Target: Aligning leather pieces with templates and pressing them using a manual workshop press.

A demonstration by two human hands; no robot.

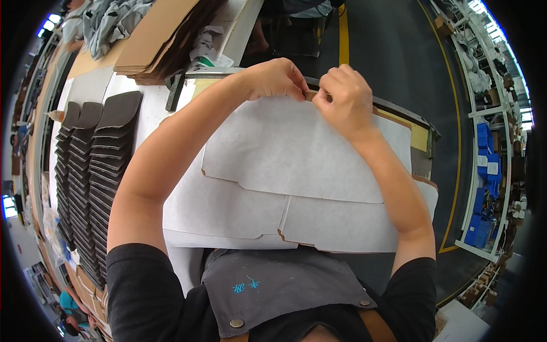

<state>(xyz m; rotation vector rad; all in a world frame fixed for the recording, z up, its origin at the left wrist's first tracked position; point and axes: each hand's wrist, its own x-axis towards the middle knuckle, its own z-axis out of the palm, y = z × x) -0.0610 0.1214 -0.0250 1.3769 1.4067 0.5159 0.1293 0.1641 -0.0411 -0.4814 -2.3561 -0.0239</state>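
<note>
The large white sheet with brown edges (302, 151) lies in front of the person, over other white sheets. The left hand (278, 80) and the right hand (346, 101) are apart but near each other, with bent fingers at its far edge; I cannot tell if they are fully closed on it. At left, the white desk (149, 117) carries overlapping dark grey curved pads (114, 134) and, farther, brown flat cardboard pieces (156, 34). At right, a dark floor (393, 51) with yellow lines (344, 40) reaches a white metal rack (484, 112) holding blue plastic bins (489, 165).
</note>
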